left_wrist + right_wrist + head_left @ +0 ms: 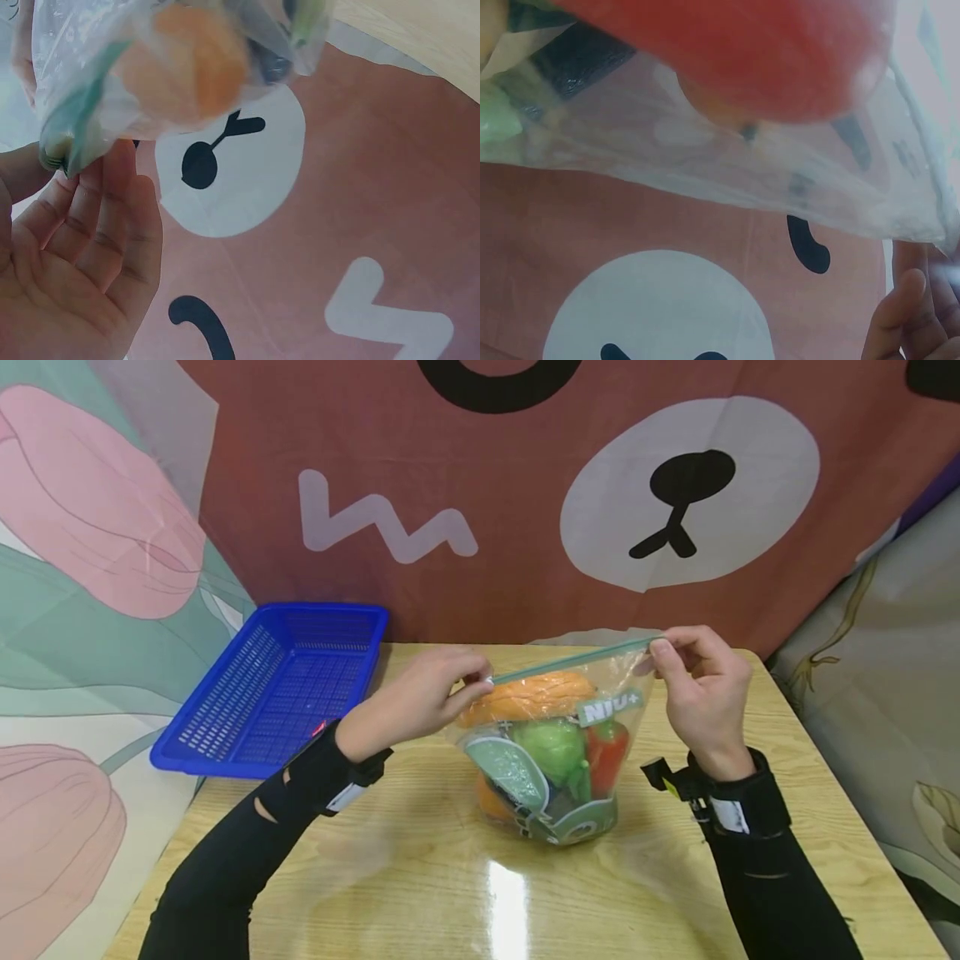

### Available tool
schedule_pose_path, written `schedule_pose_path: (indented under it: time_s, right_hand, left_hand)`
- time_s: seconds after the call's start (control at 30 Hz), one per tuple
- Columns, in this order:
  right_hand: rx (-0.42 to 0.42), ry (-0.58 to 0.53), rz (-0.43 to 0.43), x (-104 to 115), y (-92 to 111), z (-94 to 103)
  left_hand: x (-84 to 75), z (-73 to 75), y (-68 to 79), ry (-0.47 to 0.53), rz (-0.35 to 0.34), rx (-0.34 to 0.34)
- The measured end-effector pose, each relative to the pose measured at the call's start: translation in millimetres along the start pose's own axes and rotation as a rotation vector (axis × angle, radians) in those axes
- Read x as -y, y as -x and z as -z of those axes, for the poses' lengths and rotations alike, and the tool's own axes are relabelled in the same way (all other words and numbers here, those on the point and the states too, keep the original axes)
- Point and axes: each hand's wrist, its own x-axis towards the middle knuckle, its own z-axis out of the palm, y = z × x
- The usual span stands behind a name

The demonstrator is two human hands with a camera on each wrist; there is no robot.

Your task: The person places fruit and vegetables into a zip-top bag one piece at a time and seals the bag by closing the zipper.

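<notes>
A clear zip bag (510,777) with a green top strip stands on the table, full of produce. Through its plastic show an orange item (536,693) along the top, a round green vegetable (553,747) and a red pepper (607,752). My left hand (427,693) pinches the left end of the green strip between thumb and fingers. At the strip's right end my right hand (701,689) pinches the corner. The left wrist view shows the left hand (90,247) holding that strip end; the right wrist view shows only part of the right hand (922,315) at the bag's corner.
A blue plastic basket (258,760) with slotted walls stands at the table's left, beyond my left forearm. A small red thing (320,727) shows near its right side. Behind the wooden table (420,893) hangs a brown cloth (517,510) with a printed bear.
</notes>
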Motion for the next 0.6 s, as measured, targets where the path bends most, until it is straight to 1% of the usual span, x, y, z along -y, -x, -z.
schedule_pose_path:
  time_s: [0.17,0.3,0.4,0.5,0.6]
  right_hand:
    - [-0.012,-0.008,-0.008,-2,0,3.3]
    - [-0.033,0.007,-0.016,-4,0,6.3]
    - [-0.051,-0.002,-0.028,-7,0,9.1]
    - [-0.071,-0.02,-0.04,-9,0,12.6]
    - [-0.084,-0.017,-0.051,-11,0,15.9]
  left_hand:
    - [3.9,4.5,12.5,-0.031,0.034,-0.011]
    - [7.2,6.9,22.6,-0.041,0.057,-0.021]
    - [9.9,9.2,29.7,-0.048,0.069,-0.029]
    - [13.3,13.1,37.7,-0.037,0.094,-0.036]
    - [17.5,17.0,46.2,0.002,0.133,-0.031]
